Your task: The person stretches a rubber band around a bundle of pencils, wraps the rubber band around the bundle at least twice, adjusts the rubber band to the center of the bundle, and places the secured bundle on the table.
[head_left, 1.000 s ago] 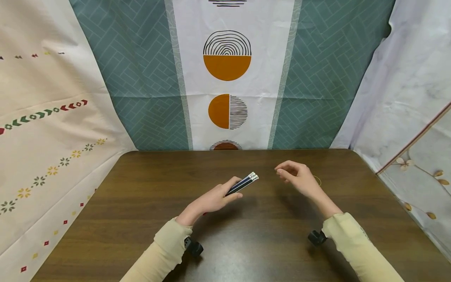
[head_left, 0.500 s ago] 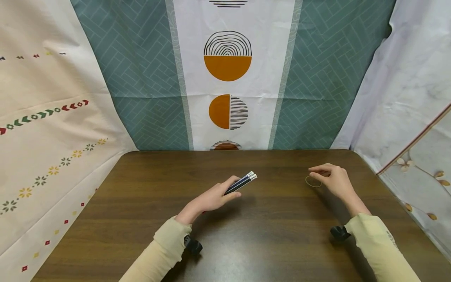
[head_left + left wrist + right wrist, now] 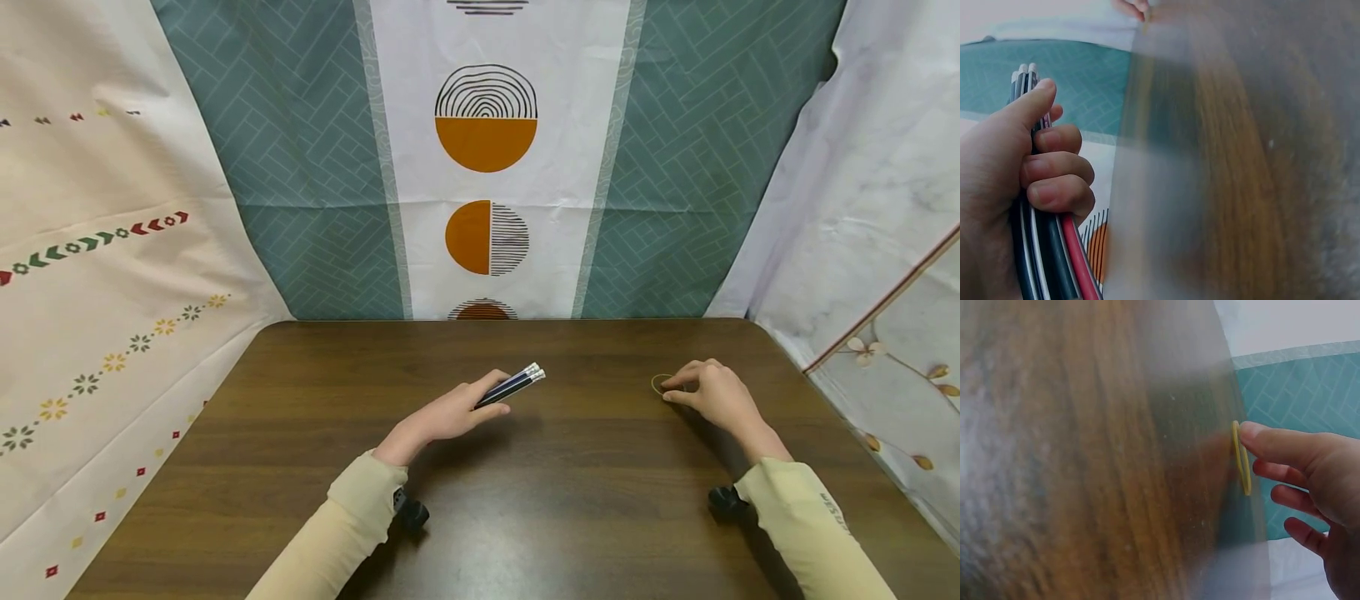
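Observation:
In the head view my left hand (image 3: 450, 415) grips a bundle of pencils (image 3: 517, 385) above the table, the white-tipped ends angled up and to the right. The left wrist view shows the fingers curled round these pencils (image 3: 1030, 140), mostly dark with pale stripes, one of them red. To the right, my right hand (image 3: 716, 398) reaches down to a thin yellow rubber band (image 3: 656, 380) by the tabletop. Its thumb and fingertips pinch at the band; in the right wrist view the thumb tip meets one end of the rubber band (image 3: 1246, 478).
The brown wooden table (image 3: 570, 500) has its far edge against a green and white patterned curtain (image 3: 660, 167). Cream cloth (image 3: 112, 292) hangs on the left and white cloth (image 3: 885, 208) on the right. Each wrist wears a black camera.
My right hand has moved right from the middle of the table, then lowered with its fingers closing at the rubber band. The left hand with the pencils has barely shifted.

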Tool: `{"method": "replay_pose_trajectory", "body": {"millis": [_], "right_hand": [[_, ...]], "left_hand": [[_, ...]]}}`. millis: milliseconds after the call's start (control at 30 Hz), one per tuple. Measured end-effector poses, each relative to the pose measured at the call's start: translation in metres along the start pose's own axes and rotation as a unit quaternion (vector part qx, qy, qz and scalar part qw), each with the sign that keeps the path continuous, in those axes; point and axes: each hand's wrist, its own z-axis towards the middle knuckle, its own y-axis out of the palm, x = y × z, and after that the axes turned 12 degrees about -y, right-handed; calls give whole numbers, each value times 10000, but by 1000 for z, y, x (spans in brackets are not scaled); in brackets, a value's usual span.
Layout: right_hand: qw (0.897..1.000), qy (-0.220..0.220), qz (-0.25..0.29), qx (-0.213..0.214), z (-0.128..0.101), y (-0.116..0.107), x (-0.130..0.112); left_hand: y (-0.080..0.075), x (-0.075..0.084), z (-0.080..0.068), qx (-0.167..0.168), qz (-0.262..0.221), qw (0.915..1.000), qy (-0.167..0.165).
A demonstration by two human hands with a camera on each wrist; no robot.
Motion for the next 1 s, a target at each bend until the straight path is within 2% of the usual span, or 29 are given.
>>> {"method": "replay_pose_trajectory", "body": {"millis": [400, 633, 867, 1000], "right_hand": [[10000, 97, -15, -13, 3, 1, 3], [9993, -258, -221, -156, 9, 7, 2], [9971, -225, 720, -39, 15, 15, -7], [9912, -33, 1217, -511, 17, 14, -15]], "left_hand": [[-8, -3, 10, -44, 161, 9998, 52], [-10, -3, 12, -42, 199, 9998, 11], [-11, -5, 13, -60, 181, 9998, -33], [-11, -6, 13, -94, 190, 9998, -31]]}}
